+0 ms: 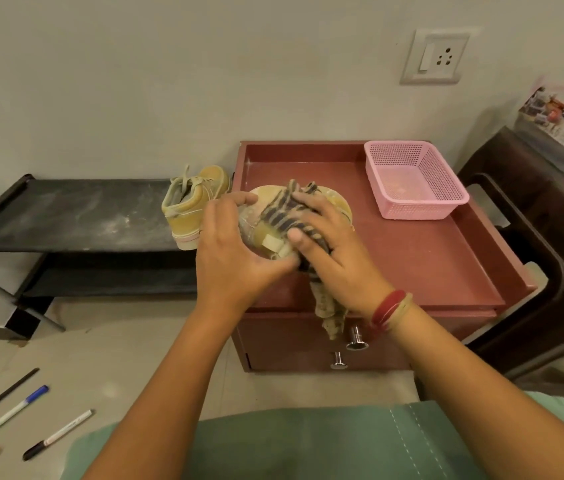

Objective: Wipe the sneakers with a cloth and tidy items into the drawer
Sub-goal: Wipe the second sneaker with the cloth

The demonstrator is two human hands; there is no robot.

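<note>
A tan suede-like sneaker point(253, 226), dusty and with a pale rubber sole, is held above the raised-edge top of a reddish-brown drawer cabinet point(412, 268). The left hand point(235, 261) grips it from the side, fingers curled round the upper. The right hand point(330, 239) presses a soft dark-and-beige striped cloth point(280, 211) against the shoe, fingers bent over the fabric, whose tail hangs past the cabinet's front edge. The matching sneaker point(192, 202) stands laced on a dusty black shoe rack point(79, 216) just beside the cabinet. A pink plastic mesh basket point(419, 211) sits on the cabinet's far right corner. Two shiny metal knobs point(355, 338) stick out of the drawer fronts. A printed box point(562, 128) at right reads "MULTI", the rest cut off.
</note>
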